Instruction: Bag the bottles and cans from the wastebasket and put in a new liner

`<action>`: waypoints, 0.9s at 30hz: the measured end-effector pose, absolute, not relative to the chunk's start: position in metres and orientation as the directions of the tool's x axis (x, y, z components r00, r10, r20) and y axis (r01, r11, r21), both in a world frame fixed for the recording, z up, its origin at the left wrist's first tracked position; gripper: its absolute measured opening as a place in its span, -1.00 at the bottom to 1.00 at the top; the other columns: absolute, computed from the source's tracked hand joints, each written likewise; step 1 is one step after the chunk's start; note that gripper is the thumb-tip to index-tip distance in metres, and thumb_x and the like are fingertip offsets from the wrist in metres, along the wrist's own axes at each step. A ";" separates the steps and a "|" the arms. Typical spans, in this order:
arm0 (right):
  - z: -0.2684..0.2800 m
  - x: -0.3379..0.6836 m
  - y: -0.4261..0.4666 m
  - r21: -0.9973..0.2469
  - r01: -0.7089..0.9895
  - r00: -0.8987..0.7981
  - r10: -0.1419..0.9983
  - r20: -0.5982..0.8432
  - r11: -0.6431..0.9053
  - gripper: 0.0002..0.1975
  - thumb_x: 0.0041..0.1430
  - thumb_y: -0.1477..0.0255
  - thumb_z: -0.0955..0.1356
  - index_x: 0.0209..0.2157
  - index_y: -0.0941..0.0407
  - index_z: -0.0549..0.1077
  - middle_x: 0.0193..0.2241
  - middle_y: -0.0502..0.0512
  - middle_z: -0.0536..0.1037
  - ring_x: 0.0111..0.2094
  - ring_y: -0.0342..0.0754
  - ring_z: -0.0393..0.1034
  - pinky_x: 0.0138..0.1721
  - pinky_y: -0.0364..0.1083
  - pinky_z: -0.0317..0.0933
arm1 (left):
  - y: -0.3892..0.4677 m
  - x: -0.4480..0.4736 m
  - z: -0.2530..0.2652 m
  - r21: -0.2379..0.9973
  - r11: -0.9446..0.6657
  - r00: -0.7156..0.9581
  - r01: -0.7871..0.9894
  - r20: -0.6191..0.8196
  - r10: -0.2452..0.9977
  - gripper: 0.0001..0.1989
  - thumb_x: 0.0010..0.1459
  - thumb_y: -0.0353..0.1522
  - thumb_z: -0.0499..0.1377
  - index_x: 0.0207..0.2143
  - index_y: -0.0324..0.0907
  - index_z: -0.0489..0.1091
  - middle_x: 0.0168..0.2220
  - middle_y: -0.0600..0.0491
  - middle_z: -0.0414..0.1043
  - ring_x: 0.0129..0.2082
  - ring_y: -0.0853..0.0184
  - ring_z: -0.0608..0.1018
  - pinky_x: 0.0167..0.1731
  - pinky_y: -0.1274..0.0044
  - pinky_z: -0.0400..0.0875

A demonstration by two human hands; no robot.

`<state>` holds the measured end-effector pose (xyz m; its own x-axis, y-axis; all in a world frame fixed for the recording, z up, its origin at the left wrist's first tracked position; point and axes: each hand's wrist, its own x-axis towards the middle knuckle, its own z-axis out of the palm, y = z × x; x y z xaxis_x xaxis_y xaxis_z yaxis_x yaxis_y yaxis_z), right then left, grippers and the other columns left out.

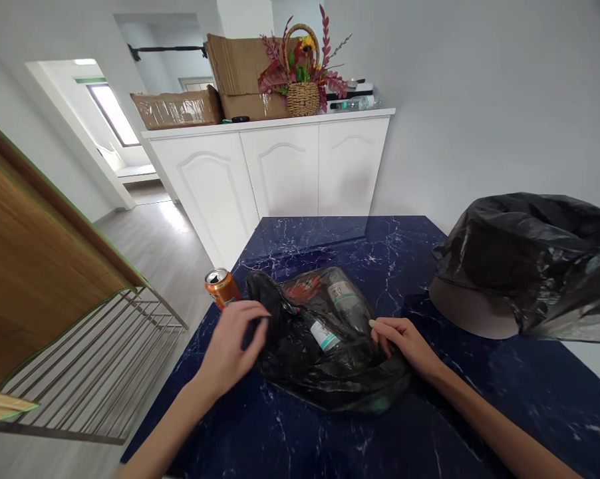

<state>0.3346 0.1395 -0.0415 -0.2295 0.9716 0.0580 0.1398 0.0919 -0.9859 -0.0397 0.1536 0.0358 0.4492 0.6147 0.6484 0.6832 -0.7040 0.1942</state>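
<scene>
A black plastic bag [324, 386] lies on the dark blue marbled table with its mouth spread open. Inside it are a clear plastic bottle [347, 303] with a white label, a white and teal label [324, 336] and something orange-red [302, 289] under the thin film. My left hand [235, 342] curls its thumb and fingers around the bag's left edge. At the right rim, my right hand [400, 340] pinches the plastic between thumb and fingers. Just beyond my left hand, an opened orange drink can [221, 287] stands upright near the table's left edge.
To the right, another black plastic bag [529, 259] covers part of a rounded, pale-based object [472, 309]. A white cabinet [290, 166] behind the table carries cardboard boxes [177, 110] and a flower basket [302, 100]. A metal-barred rack [95, 359] stands left.
</scene>
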 end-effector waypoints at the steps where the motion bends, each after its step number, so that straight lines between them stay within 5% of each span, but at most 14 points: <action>1: -0.041 0.335 0.140 -0.985 0.143 -0.247 0.967 0.062 0.099 -0.40 0.41 -0.03 0.32 -0.60 0.06 0.46 -0.70 -0.02 0.38 -0.54 -0.07 0.25 -0.32 -0.05 0.16 | 0.149 -0.027 0.042 0.138 -0.776 0.601 0.615 0.556 0.575 -0.74 0.43 -0.46 0.14 0.12 -0.10 0.38 0.05 -0.06 0.54 0.12 0.21 0.55 0.19 0.31 0.44; 4: -0.036 0.339 0.141 -0.981 0.144 -0.326 0.942 0.076 0.130 -0.32 0.39 -0.05 0.33 -0.72 0.05 0.35 -0.68 0.02 0.37 -0.38 0.03 0.42 -0.03 0.01 0.25 | 0.150 0.010 0.056 -0.006 -0.882 0.828 0.472 0.347 0.441 -0.62 0.42 -0.50 0.11 0.23 -0.10 0.36 0.24 -0.08 0.49 0.32 0.14 0.43 0.33 0.26 0.32; 7: -0.027 0.348 0.143 -0.968 0.176 -0.520 0.852 0.065 0.181 -0.33 0.42 -0.03 0.31 -0.70 0.05 0.37 -0.63 0.00 0.37 -0.38 0.00 0.38 0.15 0.08 0.19 | 0.161 0.036 0.061 -0.070 -0.924 0.915 0.376 0.183 0.359 -0.52 0.35 -0.49 0.18 0.29 -0.15 0.34 0.32 -0.11 0.43 0.38 0.06 0.36 0.39 0.19 0.22; 11: -0.012 0.361 0.145 -0.951 0.213 -0.706 0.709 0.009 0.225 -0.36 0.39 -0.04 0.35 -0.66 0.07 0.44 -0.58 -0.04 0.29 -0.48 -0.10 0.15 0.02 0.05 0.28 | 0.175 0.055 0.056 -0.068 -0.946 0.948 0.316 0.057 0.313 -0.32 0.22 -0.42 0.34 0.36 -0.22 0.27 0.34 -0.18 0.39 0.37 -0.04 0.36 0.39 0.15 0.21; 18: 0.008 0.376 0.139 -0.970 0.212 -0.812 0.574 -0.106 0.121 -0.67 0.27 0.16 0.50 -0.50 0.03 0.71 -0.55 -0.01 0.39 -0.47 -0.11 0.19 -0.15 -0.02 0.32 | 0.186 0.055 0.049 -0.081 -0.881 0.882 0.465 0.124 0.454 -0.33 0.18 -0.40 0.41 0.31 -0.16 0.31 0.35 -0.21 0.37 0.39 -0.10 0.36 0.38 0.06 0.21; 22: 0.010 0.378 0.138 -0.973 0.214 -0.812 0.570 -0.130 0.083 -0.72 0.27 0.23 0.49 -0.49 0.02 0.72 -0.57 -0.04 0.36 -0.47 -0.12 0.15 -0.13 -0.02 0.31 | 0.193 0.040 0.064 0.098 -0.842 0.783 0.530 0.325 0.530 -0.41 0.30 -0.38 0.31 0.34 -0.08 0.29 0.38 -0.16 0.36 0.40 0.00 0.37 0.39 0.09 0.24; 27: 0.008 0.376 0.139 -0.959 0.257 -0.781 0.611 -0.133 0.121 -0.68 0.24 0.21 0.50 -0.55 0.04 0.69 -0.58 -0.01 0.41 -0.47 -0.11 0.23 -0.24 -0.05 0.33 | 0.180 0.014 0.088 0.635 -0.555 0.391 0.537 0.396 0.831 -0.40 0.26 -0.13 0.36 0.29 -0.01 0.38 0.23 -0.08 0.54 0.20 0.01 0.59 0.20 0.17 0.52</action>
